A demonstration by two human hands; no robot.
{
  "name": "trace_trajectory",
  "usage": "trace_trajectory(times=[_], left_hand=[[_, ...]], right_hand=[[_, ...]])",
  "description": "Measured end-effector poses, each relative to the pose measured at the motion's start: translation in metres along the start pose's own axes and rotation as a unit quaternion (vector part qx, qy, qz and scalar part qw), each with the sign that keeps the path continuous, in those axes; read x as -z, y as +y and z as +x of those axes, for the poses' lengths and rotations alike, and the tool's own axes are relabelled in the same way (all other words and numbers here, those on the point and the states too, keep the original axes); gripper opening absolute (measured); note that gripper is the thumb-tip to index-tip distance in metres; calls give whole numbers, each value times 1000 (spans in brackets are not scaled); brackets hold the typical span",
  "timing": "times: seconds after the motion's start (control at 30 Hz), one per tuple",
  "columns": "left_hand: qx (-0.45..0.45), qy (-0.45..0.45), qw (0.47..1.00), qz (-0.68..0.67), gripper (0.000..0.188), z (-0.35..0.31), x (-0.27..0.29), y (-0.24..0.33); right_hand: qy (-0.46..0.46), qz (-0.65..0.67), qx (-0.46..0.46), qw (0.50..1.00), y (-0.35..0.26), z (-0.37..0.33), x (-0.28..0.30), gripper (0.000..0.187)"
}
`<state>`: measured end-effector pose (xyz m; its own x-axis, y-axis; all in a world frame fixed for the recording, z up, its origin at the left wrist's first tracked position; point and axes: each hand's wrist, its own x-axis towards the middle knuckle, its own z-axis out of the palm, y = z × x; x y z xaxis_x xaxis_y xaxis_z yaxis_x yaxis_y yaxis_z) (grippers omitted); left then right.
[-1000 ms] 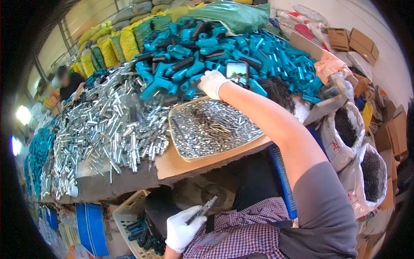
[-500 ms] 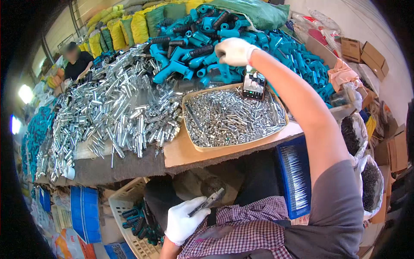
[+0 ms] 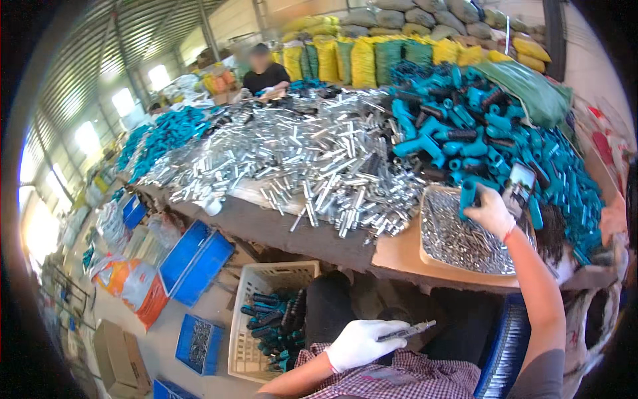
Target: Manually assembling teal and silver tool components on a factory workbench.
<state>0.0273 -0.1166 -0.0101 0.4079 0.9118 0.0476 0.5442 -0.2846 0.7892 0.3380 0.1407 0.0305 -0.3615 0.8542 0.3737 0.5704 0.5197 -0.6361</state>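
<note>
In white gloves, my left hand (image 3: pixel 365 342) is closed around a slim metal part (image 3: pixel 407 330), its pale end pointing right over my lap. My right hand (image 3: pixel 492 211), arm stretched out, grips a teal plastic housing (image 3: pixel 468 198), a short tube standing roughly upright. Below it is a shallow tray (image 3: pixel 425 258) filled with small metal pins and cylinders (image 3: pixel 458 236). Beyond rises a heap of teal housings (image 3: pixel 475 126), some with black ribbed grips. A lit phone (image 3: pixel 522 179) stands beside my right hand at the tray's back edge.
Shiny metal tubes (image 3: pixel 292 153) cover the table's left and middle. Below stand a cream basket (image 3: pixel 249 272) of teal-and-black parts, blue bins (image 3: pixel 199 259), and a blue crate (image 3: pixel 488 372) of metal rods by my right leg. Across the table, another person (image 3: pixel 266 76) sits before stacked sacks.
My view has swung left and up. My right hand has come from the teal heap to above the tray, with a teal housing in it. My left hand keeps its metal part.
</note>
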Motion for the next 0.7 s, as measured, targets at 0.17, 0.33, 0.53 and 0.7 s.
trace_trajectory(times=[0.17,0.33,0.53,0.7], left_hand=[[21,17,1000,-12,43,-8,7,-4],[30,39,999,8,44,-5,23,-11],[30,50,998,-4,44,3,31,-19],[2,4,1000,9,42,0,20,-22]], right_hand=[[52,284,-44,956,-38,-5,-7,29],[0,296,-105,949,-93,-55,4,46],[-240,78,-142,957,-118,-121,0,33],[-284,102,-111,947,-112,-138,-17,35]])
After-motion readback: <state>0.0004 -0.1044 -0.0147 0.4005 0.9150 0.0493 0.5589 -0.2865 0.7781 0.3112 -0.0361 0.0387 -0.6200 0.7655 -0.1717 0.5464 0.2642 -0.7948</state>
